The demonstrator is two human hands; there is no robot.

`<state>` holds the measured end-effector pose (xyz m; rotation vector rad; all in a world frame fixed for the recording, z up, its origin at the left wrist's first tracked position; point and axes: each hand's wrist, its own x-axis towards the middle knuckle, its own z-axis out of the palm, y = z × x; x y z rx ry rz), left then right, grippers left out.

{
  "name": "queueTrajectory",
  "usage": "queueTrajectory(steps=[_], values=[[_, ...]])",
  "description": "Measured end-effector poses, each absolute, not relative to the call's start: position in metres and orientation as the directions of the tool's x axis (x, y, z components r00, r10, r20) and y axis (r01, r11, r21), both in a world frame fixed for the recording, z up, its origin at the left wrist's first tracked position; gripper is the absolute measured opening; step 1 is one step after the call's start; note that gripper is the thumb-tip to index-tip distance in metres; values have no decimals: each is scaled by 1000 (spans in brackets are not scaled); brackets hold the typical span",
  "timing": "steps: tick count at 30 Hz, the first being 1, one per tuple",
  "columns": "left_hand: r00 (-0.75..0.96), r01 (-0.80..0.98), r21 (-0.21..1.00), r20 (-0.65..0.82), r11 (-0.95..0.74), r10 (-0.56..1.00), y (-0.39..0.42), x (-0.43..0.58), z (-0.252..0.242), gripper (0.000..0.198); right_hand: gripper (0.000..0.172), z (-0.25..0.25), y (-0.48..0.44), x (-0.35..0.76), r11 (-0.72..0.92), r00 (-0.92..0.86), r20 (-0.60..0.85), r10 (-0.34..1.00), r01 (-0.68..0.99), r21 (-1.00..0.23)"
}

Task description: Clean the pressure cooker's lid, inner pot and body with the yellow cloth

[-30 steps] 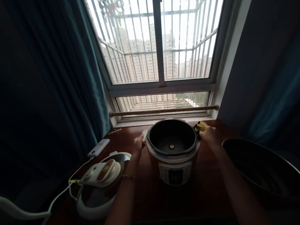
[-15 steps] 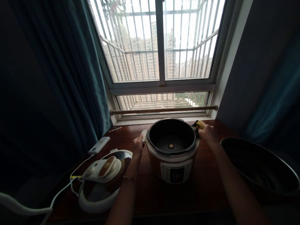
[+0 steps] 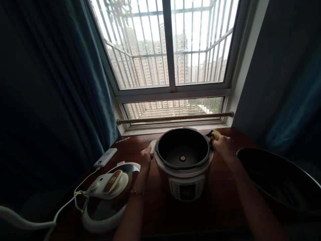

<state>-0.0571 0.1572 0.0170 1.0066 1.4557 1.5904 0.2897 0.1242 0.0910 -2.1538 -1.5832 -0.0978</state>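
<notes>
An electric pressure cooker (image 3: 187, 172) stands upright and lidless on the dark red wooden table, its control panel facing me. Inside it the black inner pot (image 3: 173, 152) shows a small round disc at the bottom. My left hand (image 3: 145, 156) is closed around the cooker's white left side handle. At the right side of the rim, my right hand (image 3: 222, 143) is closed on a yellow and black cloth (image 3: 213, 135), pressing it against the cooker's handle area. The cooker's lid (image 3: 116, 182), white and brown with a knob, lies left of my left forearm.
A large dark metal basin (image 3: 276, 177) stands at the right. A white power bank (image 3: 106, 157) with a white cable (image 3: 62, 209) lies at the left. Behind the table are a window with a horizontal rod (image 3: 175, 118) and a blue curtain (image 3: 82, 77).
The cooker has tipped or shifted slightly toward me, its panel lower in view. Both hands keep their holds, and the cloth at the right handle has changed shape a little.
</notes>
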Motion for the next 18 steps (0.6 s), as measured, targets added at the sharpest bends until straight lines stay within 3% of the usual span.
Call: queueTrajectory(steps=[13, 16, 18], values=[[-454, -44, 988, 110, -146, 884, 159, -48, 20, 35, 42, 88, 115, 291, -248, 377, 337, 863, 897, -367], [-452, -48, 989, 105, -142, 886, 159, -49, 19, 36, 51, 89, 115, 298, -206, 405, 287, 868, 820, -534], [-448, -54, 989, 101, -140, 888, 159, -50, 18, 37, 56, 90, 113, 302, -95, 409, 319, 855, 728, -679]])
